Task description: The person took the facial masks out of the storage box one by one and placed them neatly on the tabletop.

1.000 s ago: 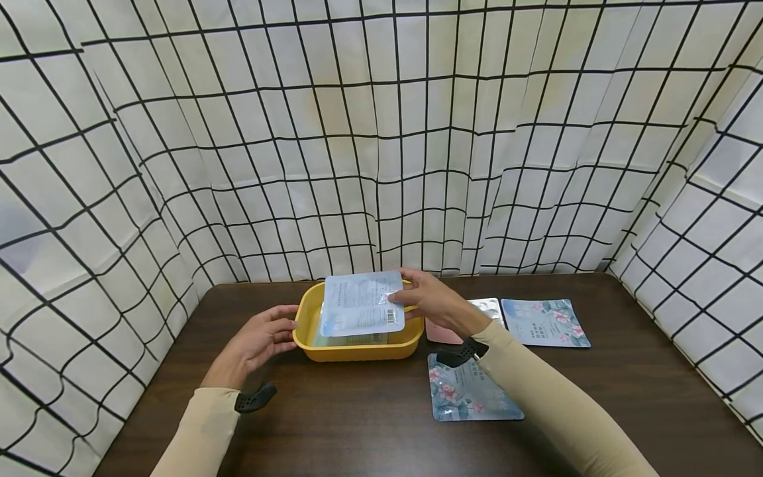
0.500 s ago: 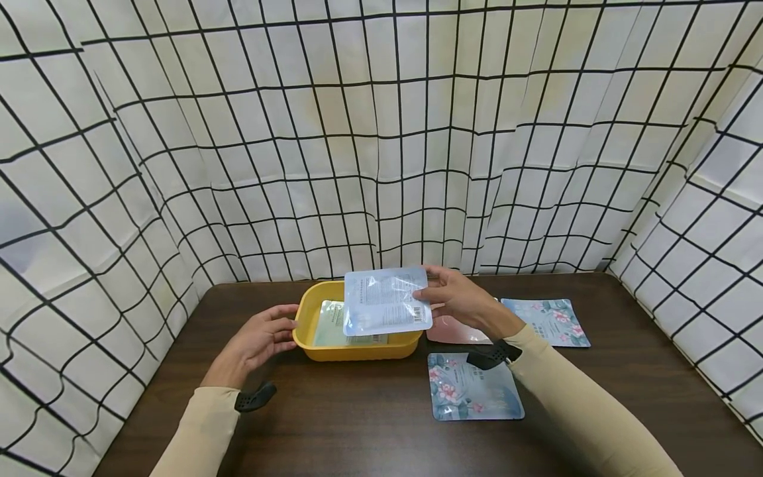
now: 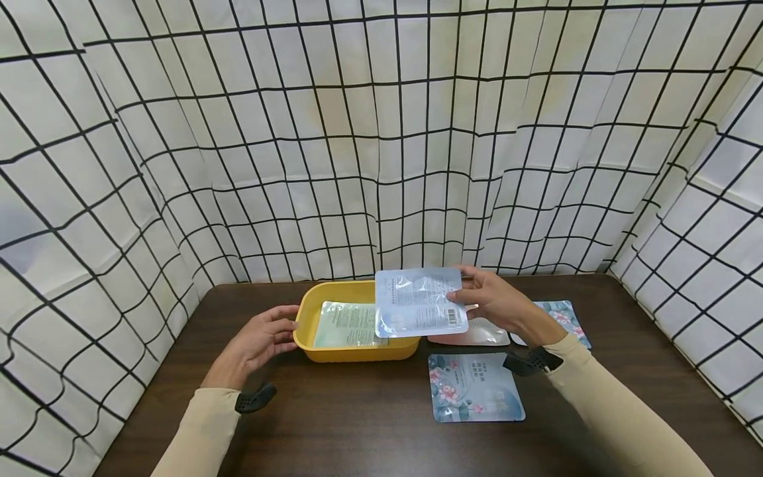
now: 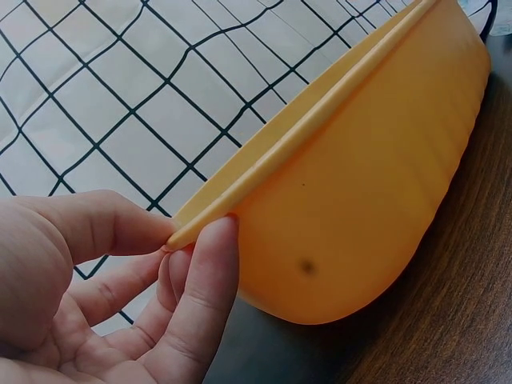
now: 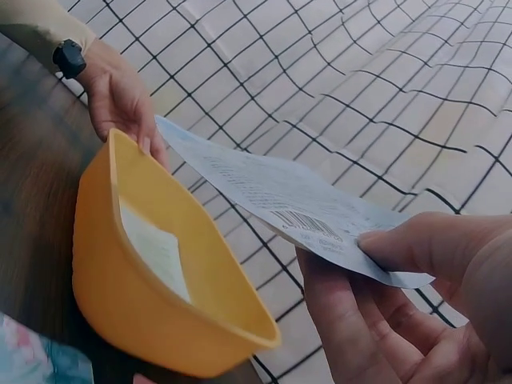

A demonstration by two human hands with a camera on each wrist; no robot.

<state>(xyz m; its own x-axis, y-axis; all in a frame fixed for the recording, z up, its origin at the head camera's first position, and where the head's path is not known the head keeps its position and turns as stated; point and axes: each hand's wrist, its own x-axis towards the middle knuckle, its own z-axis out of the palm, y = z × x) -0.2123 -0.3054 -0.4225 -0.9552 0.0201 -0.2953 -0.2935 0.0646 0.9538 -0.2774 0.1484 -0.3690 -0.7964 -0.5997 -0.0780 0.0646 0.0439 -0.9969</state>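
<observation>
My right hand pinches a pale blue sheet-mask packet by its right edge, thumb on top and fingers beneath. The packet's printed back with a barcode faces up, over the right end of a yellow plastic basin. A light green packet lies inside the basin. At the basin's left end, my left hand grips the rim; in the left wrist view the thumb and fingers pinch the basin's lip.
A blue floral packet lies on the dark wooden table, nearer the front. Behind it is a pink and silver packet, and another blue floral packet shows partly behind my right wrist. A white grid-patterned curtain surrounds the table.
My right hand has carried the pale blue packet rightward from above the basin's middle, uncovering the light green packet. My left hand has stayed at the rim.
</observation>
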